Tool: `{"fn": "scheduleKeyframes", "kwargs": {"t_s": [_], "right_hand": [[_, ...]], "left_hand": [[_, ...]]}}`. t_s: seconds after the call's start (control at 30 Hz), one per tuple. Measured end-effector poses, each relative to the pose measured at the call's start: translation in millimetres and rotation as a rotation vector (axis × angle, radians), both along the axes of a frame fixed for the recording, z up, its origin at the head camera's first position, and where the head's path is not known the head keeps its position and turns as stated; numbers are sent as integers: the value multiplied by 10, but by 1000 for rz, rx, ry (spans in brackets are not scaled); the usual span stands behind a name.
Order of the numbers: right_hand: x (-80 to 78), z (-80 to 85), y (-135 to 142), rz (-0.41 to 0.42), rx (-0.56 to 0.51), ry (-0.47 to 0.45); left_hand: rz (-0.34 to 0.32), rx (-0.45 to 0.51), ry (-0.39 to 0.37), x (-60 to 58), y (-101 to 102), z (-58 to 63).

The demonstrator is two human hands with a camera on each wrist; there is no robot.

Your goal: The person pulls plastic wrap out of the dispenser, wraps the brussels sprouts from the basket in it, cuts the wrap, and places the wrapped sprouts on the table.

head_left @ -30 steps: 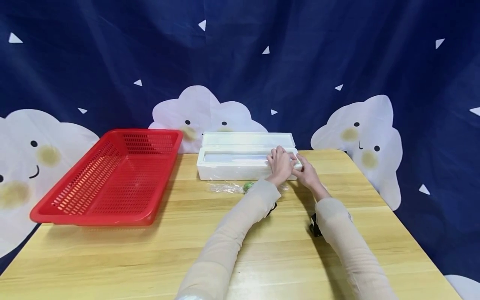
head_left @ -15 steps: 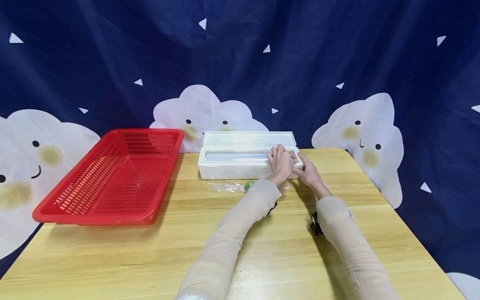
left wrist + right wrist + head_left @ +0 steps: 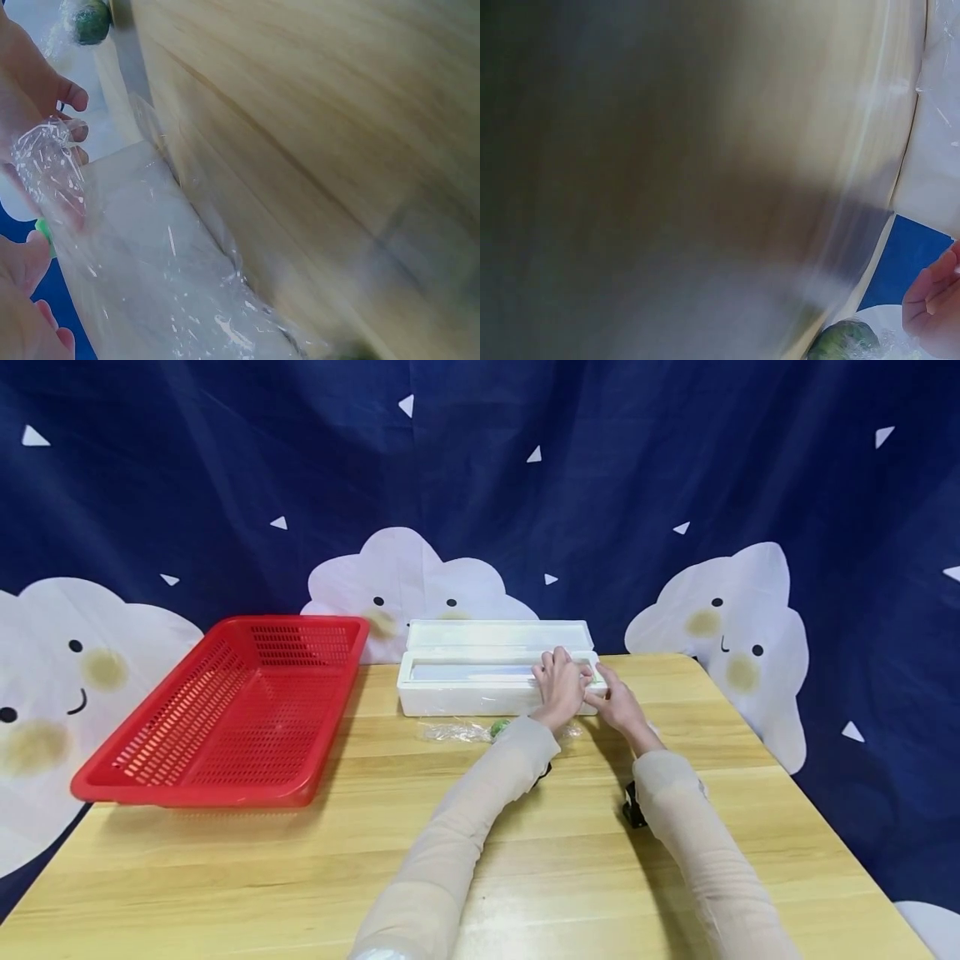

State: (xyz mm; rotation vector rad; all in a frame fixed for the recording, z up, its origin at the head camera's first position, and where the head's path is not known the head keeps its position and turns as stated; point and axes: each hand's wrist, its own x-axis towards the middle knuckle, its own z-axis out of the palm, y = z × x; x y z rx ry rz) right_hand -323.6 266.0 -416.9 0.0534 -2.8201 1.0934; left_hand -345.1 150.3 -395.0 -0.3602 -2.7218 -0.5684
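Note:
A long white cling film box [image 3: 468, 700] stands at the table's back with its lid [image 3: 498, 633] raised. My left hand [image 3: 558, 687] reaches over its right part, fingers bent. In the left wrist view, clear cling film [image 3: 52, 161] bunches at those curled fingers. My right hand [image 3: 618, 703] grips the box's right end with thumb and fingers. A small green piece [image 3: 45, 234] shows beside the right hand's fingertips. In front of the box, a round green fruit or vegetable [image 3: 498, 727] lies with clear film, partly behind the left forearm.
To the left stands a red slotted basket [image 3: 300, 793], reaching to the table's left edge. The wooden table [image 3: 360, 852] spreads in front of the box. A blue curtain [image 3: 480, 460] printed with clouds hangs right behind.
The head view has tilted slightly, so everything shifts a little right and up. Both hands keep their places at the box's right end.

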Motion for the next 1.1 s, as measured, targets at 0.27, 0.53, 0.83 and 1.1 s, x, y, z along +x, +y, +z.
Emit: {"fn": "scheduleKeyframes", "kwargs": {"t_s": [0.27, 0.53, 0.83, 1.1], "right_hand": [[-66, 3, -106, 35, -39, -7], [-115, 51, 50, 38, -60, -14], [-9, 59, 310, 13, -35, -52], [29, 47, 415, 4, -27, -39]], "left_hand": [[32, -14, 5, -56, -196, -17], [34, 57, -9, -122, -636, 9], [81, 134, -54, -116, -1213, -28], [154, 292, -69, -95, -1630, -52]]}}
